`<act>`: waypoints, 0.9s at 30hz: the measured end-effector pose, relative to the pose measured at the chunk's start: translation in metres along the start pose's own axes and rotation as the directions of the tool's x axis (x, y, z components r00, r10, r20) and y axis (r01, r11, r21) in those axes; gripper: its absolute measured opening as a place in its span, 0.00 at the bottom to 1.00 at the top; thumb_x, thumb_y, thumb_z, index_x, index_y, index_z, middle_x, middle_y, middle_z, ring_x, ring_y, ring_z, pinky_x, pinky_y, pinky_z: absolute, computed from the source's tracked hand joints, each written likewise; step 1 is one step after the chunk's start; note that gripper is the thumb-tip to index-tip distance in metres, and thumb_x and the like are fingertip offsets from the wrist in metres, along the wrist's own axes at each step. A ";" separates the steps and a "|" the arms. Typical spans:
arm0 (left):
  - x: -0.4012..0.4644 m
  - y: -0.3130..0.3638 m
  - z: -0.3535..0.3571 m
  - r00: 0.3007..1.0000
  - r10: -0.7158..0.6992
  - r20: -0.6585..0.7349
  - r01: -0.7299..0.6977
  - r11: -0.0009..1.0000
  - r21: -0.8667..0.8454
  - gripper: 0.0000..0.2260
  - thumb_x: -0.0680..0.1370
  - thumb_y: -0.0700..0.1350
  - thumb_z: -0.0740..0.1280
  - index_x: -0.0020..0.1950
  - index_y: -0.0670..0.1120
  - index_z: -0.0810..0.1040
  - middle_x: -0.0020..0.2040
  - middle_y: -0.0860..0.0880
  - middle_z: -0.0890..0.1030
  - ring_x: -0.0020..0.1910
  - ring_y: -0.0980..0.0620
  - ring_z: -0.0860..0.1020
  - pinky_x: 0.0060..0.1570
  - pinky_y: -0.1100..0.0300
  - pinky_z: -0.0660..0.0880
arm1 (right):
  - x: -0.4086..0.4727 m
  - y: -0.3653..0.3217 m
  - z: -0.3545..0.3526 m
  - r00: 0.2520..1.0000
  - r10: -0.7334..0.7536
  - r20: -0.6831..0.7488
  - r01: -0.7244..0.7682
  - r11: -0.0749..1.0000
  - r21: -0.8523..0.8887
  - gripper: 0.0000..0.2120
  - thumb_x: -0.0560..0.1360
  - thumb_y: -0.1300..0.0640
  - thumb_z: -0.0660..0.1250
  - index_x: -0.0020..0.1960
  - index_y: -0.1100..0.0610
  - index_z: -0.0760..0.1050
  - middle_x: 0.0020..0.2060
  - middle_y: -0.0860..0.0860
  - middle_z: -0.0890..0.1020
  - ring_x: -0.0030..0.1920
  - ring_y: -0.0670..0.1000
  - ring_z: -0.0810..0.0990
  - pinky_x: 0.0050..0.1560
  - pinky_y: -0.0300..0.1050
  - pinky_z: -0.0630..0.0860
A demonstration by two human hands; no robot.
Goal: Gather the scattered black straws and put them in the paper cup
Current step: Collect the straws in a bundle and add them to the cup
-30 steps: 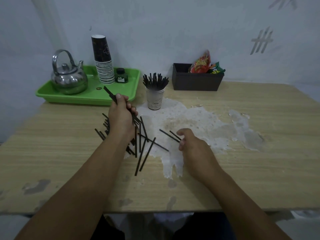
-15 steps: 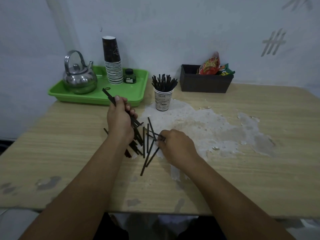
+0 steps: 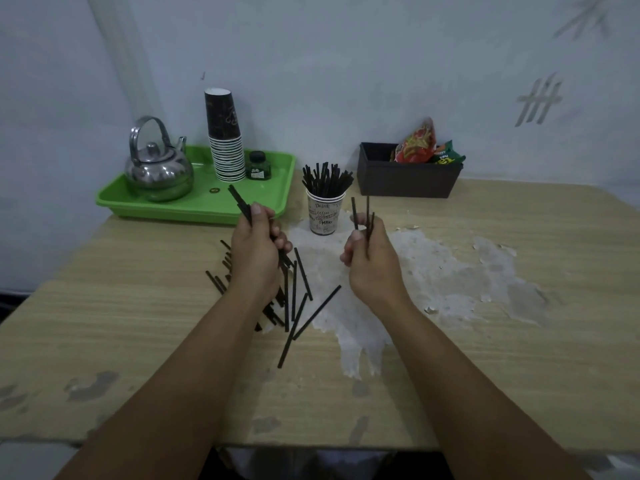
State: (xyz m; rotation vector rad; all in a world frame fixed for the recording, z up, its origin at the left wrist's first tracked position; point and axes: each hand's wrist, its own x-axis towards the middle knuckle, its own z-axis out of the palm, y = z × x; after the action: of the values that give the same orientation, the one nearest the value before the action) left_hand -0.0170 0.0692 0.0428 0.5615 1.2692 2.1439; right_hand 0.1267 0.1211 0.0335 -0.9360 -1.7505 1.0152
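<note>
Fingers: on the left hand, curled tight round a slanting bundle of black straws, the thumb pressed on top; on the right hand, pinched closed on a few upright straws, lifted clear of the table.
Left of frame: a green tray carries a steel kettle, a stack of paper cups and a small dark bottle.
Scattered straws: a loose pile lies on the wood under and just beside the left wrist, some crossing one another, one long straw pointing toward the near edge.
Paper cup: stands upright between the two hands, at the far edge of a patch of peeled tabletop, already crowded with black straws.
Right of frame: a dark box against the wall holds bright snack packets.
Progress: seemingly past halfway. Many straws are in the cup and two handfuls are gathered but not yet dropped in; the pile by the left arm is left to collect.
</note>
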 end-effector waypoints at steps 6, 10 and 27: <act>-0.006 -0.012 0.013 0.989 0.058 0.134 -0.086 0.974 0.208 0.12 0.83 0.50 0.57 0.44 0.47 0.72 0.29 0.53 0.65 0.26 0.57 0.65 0.29 0.60 0.67 | 0.007 0.015 0.001 0.995 0.097 -0.026 -0.094 0.990 0.100 0.07 0.82 0.48 0.58 0.50 0.51 0.70 0.36 0.48 0.75 0.35 0.45 0.74 0.37 0.40 0.73; -0.006 -0.025 0.007 0.985 0.051 0.163 -0.103 0.938 0.331 0.10 0.81 0.52 0.62 0.44 0.48 0.75 0.28 0.56 0.72 0.30 0.55 0.72 0.40 0.49 0.75 | 0.006 0.021 0.003 0.993 0.115 -0.002 -0.114 0.980 0.163 0.05 0.82 0.52 0.59 0.52 0.53 0.71 0.36 0.47 0.76 0.36 0.41 0.77 0.41 0.36 0.76; -0.003 -0.031 0.011 0.993 0.013 0.119 -0.048 0.954 0.296 0.12 0.83 0.50 0.58 0.44 0.46 0.74 0.27 0.53 0.67 0.25 0.56 0.69 0.32 0.56 0.72 | -0.003 0.026 -0.003 0.997 0.059 0.053 -0.053 0.991 -0.120 0.08 0.83 0.60 0.54 0.56 0.52 0.70 0.41 0.47 0.79 0.40 0.43 0.77 0.36 0.27 0.71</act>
State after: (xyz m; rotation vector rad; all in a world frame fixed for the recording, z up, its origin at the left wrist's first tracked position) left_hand 0.0002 0.0864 0.0198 0.8225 1.5379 1.9234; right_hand 0.1352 0.1288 0.0102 -1.0455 -1.8572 0.9902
